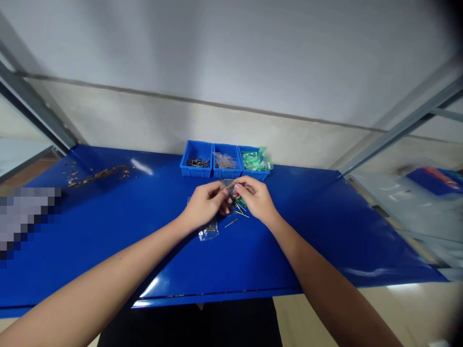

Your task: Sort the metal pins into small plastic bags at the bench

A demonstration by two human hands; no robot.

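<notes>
L fingers (224, 193) & R fingers (237, 187) pinching clr, shiny plastic bag (227, 182) w/ slim, brassy rod (230, 186).

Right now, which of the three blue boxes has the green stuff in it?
The right-hand blue box. It holds green and clear plastic; the left box holds thin metal pieces.

A blue-topped table (144, 255) bears three blue bins (197, 172) side by side at its rear edge — one of metal pieces, one of clear packets, one of green packets. A clear bag (209, 233) and a loose pin (231, 223) lie nearer the front; brownish scraps (97, 177) are scattered — loosely — at the far left.
</notes>
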